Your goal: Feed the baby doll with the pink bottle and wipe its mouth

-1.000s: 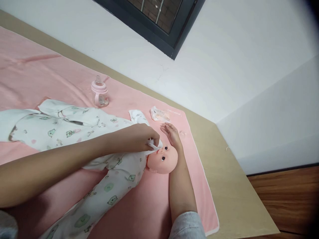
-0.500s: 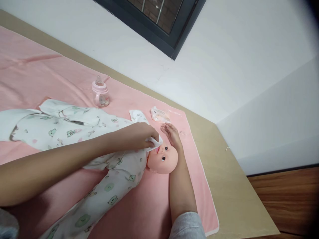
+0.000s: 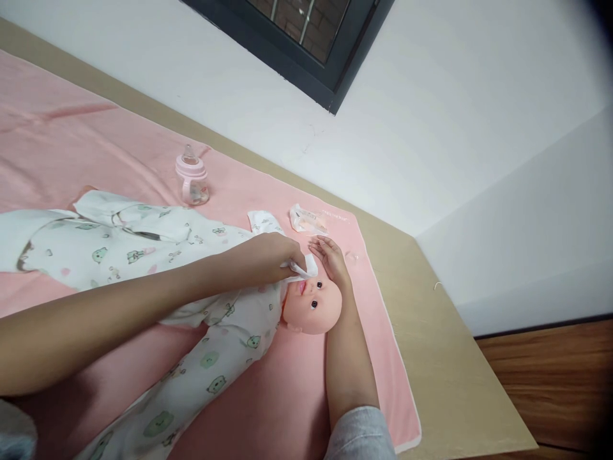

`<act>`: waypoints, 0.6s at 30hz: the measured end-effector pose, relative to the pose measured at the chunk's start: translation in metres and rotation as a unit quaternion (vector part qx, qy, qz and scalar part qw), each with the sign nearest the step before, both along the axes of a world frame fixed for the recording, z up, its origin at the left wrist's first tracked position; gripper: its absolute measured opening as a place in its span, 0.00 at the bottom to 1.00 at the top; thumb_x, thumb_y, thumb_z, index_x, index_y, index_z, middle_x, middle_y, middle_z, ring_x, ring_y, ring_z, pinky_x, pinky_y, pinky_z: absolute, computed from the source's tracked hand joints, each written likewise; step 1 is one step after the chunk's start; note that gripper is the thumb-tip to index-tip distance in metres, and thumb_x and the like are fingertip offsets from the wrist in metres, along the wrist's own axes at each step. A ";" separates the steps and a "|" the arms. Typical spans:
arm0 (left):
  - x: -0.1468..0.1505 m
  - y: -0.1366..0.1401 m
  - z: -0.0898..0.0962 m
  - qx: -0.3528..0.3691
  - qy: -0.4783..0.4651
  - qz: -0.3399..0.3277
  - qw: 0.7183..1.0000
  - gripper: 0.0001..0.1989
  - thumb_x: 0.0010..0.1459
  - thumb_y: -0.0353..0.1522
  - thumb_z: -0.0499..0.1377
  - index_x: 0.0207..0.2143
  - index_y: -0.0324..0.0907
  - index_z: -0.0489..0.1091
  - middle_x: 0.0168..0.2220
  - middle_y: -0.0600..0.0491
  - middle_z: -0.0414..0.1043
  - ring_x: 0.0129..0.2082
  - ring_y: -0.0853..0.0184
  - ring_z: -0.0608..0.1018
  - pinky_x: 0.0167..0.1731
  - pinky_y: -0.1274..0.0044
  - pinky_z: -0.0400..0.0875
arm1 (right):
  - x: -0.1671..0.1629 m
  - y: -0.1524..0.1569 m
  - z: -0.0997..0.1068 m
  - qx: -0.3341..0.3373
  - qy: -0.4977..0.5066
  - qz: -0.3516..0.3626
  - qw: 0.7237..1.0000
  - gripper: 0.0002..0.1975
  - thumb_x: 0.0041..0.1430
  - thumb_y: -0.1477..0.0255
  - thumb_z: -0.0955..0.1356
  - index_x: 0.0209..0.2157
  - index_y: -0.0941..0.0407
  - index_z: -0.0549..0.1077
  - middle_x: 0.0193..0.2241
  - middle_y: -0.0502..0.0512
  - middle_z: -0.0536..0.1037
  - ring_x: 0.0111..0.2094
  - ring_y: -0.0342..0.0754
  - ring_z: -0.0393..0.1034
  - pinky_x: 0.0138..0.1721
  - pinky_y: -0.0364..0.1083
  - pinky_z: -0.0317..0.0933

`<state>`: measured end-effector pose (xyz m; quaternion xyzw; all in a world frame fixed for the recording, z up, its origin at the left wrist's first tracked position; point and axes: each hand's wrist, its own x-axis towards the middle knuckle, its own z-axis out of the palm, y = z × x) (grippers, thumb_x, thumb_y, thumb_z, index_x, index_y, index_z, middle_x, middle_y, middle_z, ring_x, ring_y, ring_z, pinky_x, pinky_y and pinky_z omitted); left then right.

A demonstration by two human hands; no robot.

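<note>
A: There's a pink blanket (image 3: 297, 383) on the tan table (image 3: 445, 358) by the white wall.

B: The baby doll (image 3: 313, 303) lies on it. The left hand (image 3: 268, 259) pinches a small white wipe (image 3: 304, 269) by its cheek.

A: The wipe looks soft and light. Pinch one corner.

B: The right hand (image 3: 330, 259) rests open, cupping the hard, smooth head.

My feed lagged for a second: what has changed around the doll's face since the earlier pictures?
The left hand, still pinching the white wipe, has slid slightly up the doll's face, from by the mouth to the cheek. The right hand stays cupped at the head; the baby bottle and packet have not moved.
</note>
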<state>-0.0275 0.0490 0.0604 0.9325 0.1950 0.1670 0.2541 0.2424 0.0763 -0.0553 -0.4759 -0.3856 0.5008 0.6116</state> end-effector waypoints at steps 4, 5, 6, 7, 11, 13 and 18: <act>0.000 0.001 -0.002 0.000 -0.001 0.009 1.000 0.12 0.57 0.29 0.55 0.37 0.45 0.79 0.34 0.52 0.77 0.36 0.62 0.78 0.36 0.77 0.66 | 0.000 0.000 0.000 -0.001 -0.003 0.002 1.000 0.12 0.50 0.70 0.73 0.38 0.55 0.74 0.37 0.54 0.81 0.42 0.47 0.77 0.59 0.54 0.65; 0.000 0.000 -0.002 0.001 0.000 0.012 1.000 0.13 0.57 0.28 0.54 0.37 0.45 0.79 0.34 0.53 0.77 0.36 0.63 0.78 0.36 0.77 0.67 | 0.000 0.000 0.000 -0.002 -0.002 0.001 1.000 0.12 0.50 0.70 0.73 0.38 0.55 0.74 0.37 0.54 0.81 0.42 0.47 0.77 0.59 0.54 0.65; 0.000 0.000 -0.001 0.001 0.001 0.014 1.000 0.14 0.57 0.28 0.54 0.38 0.45 0.79 0.33 0.53 0.77 0.35 0.63 0.78 0.36 0.77 0.67 | 0.000 0.000 0.000 -0.002 -0.001 0.000 1.000 0.12 0.50 0.70 0.73 0.38 0.55 0.74 0.36 0.54 0.81 0.41 0.47 0.78 0.59 0.53 0.65; -0.001 -0.001 0.000 0.001 0.002 0.016 1.000 0.15 0.57 0.27 0.53 0.38 0.45 0.79 0.33 0.52 0.76 0.35 0.63 0.78 0.36 0.77 0.67 | -0.001 0.000 0.000 -0.003 0.000 -0.002 1.000 0.12 0.49 0.71 0.73 0.38 0.55 0.74 0.36 0.54 0.81 0.41 0.47 0.78 0.59 0.53 0.65; -0.001 -0.003 0.005 0.000 0.012 0.024 1.000 0.16 0.57 0.26 0.51 0.39 0.45 0.78 0.33 0.53 0.76 0.35 0.63 0.78 0.36 0.77 0.67 | -0.001 0.000 0.000 0.000 -0.003 -0.002 1.000 0.13 0.49 0.70 0.74 0.38 0.55 0.74 0.37 0.54 0.81 0.41 0.48 0.78 0.58 0.53 0.66; -0.001 -0.005 0.007 0.005 0.015 0.028 0.999 0.17 0.57 0.25 0.51 0.39 0.45 0.78 0.33 0.53 0.75 0.35 0.63 0.78 0.35 0.78 0.67 | -0.001 0.001 0.000 0.001 -0.003 -0.002 1.000 0.13 0.49 0.70 0.74 0.38 0.55 0.74 0.37 0.54 0.81 0.41 0.48 0.78 0.58 0.52 0.66; -0.002 -0.010 0.011 0.036 0.002 0.022 0.999 0.17 0.57 0.25 0.52 0.39 0.46 0.79 0.32 0.53 0.75 0.32 0.65 0.77 0.32 0.78 0.66 | 0.000 0.002 -0.002 0.000 0.002 -0.002 1.000 0.14 0.49 0.70 0.74 0.38 0.56 0.74 0.37 0.54 0.81 0.41 0.48 0.78 0.58 0.52 0.66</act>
